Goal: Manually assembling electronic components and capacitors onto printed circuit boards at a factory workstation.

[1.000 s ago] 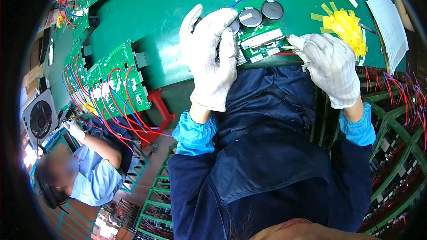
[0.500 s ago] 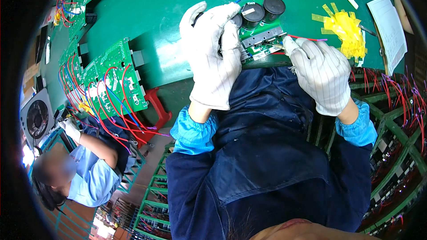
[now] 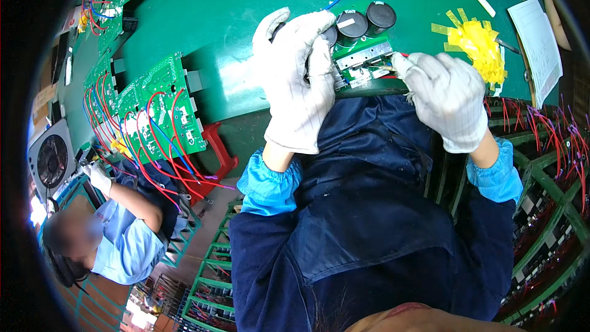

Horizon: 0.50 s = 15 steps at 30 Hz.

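grips circuit board (image 3: 362, 56) by its left end with left hand (image 3: 295, 89), at near edge of green table (image 3: 227, 18); curls right hand (image 3: 447, 98) at the other end, cannot tell whether around anything.

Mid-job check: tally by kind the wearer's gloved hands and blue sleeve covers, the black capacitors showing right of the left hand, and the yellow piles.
Left hand and right hand, gloved: 2
Blue sleeve covers: 2
Black capacitors: 3, one partly covered
Yellow pile: 1
Total: 8
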{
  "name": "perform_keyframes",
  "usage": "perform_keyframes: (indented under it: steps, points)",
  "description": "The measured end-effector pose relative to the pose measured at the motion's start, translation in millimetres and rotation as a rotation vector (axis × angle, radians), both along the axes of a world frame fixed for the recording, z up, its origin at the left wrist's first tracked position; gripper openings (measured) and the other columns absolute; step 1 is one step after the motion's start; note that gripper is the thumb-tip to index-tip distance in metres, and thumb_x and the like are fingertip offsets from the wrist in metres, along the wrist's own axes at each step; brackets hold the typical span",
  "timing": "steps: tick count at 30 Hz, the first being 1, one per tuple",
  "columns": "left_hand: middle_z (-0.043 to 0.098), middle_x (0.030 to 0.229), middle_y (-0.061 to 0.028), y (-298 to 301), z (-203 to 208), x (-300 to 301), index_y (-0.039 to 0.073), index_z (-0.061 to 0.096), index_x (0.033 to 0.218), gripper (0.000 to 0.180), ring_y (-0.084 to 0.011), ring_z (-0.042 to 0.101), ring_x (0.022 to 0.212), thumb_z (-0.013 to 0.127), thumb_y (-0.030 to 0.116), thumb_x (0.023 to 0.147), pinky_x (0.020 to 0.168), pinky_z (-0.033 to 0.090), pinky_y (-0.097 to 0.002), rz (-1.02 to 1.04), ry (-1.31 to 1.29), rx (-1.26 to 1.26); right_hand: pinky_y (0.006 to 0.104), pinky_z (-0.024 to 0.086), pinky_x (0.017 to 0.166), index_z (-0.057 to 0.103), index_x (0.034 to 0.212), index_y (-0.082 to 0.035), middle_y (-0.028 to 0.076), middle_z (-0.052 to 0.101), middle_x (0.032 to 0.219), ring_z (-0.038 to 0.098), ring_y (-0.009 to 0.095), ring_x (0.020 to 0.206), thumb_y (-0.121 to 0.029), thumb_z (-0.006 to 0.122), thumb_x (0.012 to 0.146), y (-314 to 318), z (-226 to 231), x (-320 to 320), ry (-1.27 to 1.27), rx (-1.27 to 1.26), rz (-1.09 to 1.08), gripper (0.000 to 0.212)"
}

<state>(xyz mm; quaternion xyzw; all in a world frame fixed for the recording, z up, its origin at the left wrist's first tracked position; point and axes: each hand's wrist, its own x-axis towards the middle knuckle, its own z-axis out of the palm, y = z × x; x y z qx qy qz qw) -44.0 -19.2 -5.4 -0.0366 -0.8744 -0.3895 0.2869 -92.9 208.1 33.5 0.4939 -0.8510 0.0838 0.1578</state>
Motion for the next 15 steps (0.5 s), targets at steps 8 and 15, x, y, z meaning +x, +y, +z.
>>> perform_keyframes:
  steps: [8, 15]
  points:
    - [0.071, 0.110, -0.0078, -1, -2, -2, 0.011, 0.071, 0.113, 0.024, -0.0325, 0.054, 0.117, 0.059, 0.011, 0.092, 0.106, 0.038, -0.0433, 0.039, -0.023, -0.028, 0.0292, 0.045, 0.057, 0.067, 0.104, -0.009, 0.002, 0.062, 0.085, 0.060, 0.015, 0.071, -0.016, 0.063, 0.081, -8, 0, 9, 0.145, 0.088, -0.059, 0.024]
    - [0.071, 0.109, -0.0086, 1, 1, -1, 0.010, 0.070, 0.113, 0.023, -0.0324, 0.054, 0.118, 0.060, 0.012, 0.092, 0.106, 0.038, -0.0429, 0.039, -0.031, -0.023, 0.0278, 0.045, 0.057, 0.068, 0.105, -0.008, 0.002, 0.062, 0.084, 0.060, 0.015, 0.071, -0.014, 0.064, 0.081, -5, 1, 16, 0.135, 0.070, -0.083, 0.025]
